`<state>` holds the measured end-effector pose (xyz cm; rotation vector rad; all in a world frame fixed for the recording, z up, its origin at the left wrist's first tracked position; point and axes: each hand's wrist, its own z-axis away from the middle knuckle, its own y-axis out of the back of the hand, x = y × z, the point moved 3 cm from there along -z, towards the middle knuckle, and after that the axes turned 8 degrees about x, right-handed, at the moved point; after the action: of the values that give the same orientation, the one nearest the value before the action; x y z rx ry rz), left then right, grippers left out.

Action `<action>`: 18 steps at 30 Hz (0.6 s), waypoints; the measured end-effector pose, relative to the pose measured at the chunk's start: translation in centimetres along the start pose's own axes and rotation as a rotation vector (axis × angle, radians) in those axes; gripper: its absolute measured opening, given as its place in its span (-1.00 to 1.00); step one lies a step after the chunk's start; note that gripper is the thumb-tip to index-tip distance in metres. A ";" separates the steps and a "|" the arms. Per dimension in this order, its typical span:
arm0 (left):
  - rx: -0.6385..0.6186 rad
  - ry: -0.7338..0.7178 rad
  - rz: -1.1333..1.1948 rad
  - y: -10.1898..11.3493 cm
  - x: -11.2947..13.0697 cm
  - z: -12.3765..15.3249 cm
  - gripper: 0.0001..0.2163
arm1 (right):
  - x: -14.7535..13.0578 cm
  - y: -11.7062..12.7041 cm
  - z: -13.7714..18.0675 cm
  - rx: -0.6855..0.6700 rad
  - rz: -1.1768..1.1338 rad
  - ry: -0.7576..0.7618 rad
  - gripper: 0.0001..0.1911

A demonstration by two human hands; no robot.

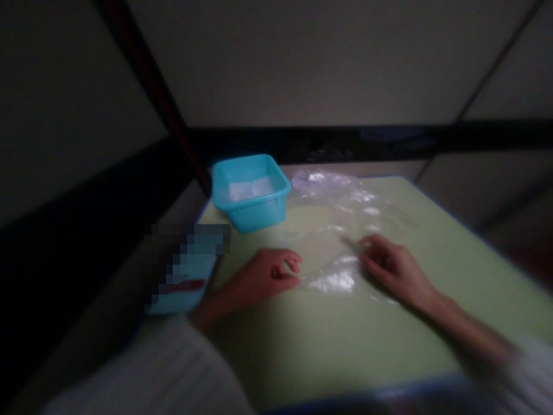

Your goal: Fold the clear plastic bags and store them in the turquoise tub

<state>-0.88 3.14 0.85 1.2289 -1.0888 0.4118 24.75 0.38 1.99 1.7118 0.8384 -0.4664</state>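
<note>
A crumpled sheet or bag of clear plastic (339, 280) lies across the pale green table, shiny with reflections. At its near left edge is my left hand (276, 271), the fingers curled towards the thumb and the fingertips at the plastic. My right hand (389, 268) is over the plastic's right part, its fingers bent and closed. A thin greyish streak (349, 241) projects leftward from the right fingertips; blur hides what it is. A turquoise plastic basin (259, 214) stands beyond my left hand, with white pieces (250, 188) inside.
The pale green table (345, 351) has a blue edge. On its left side lies a light blue flat item (190, 297) with a red mark, partly pixelated. Pale wall panels (319, 63) with a dark band rise behind the table. The picture is dim and blurred.
</note>
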 end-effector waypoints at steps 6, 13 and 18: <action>0.065 -0.079 -0.243 0.1 0.0 0.1 -0.77 | 0.6 0.1 0.2 0.033 0.228 0.099 -0.76; 0.132 -0.391 -0.570 -1.4 1.8 1.4 -0.68 | -1.2 0.3 1.7 0.086 0.310 0.355 -0.66; 0.010 -0.554 -0.588 -5.1 3.5 3.3 -0.41 | -3.3 -2.2 4.1 -0.194 0.442 0.569 -0.22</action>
<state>3.17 -2.50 0.82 1.6483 -1.1106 -0.3973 21.37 -4.17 1.53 1.7992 0.8291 0.4085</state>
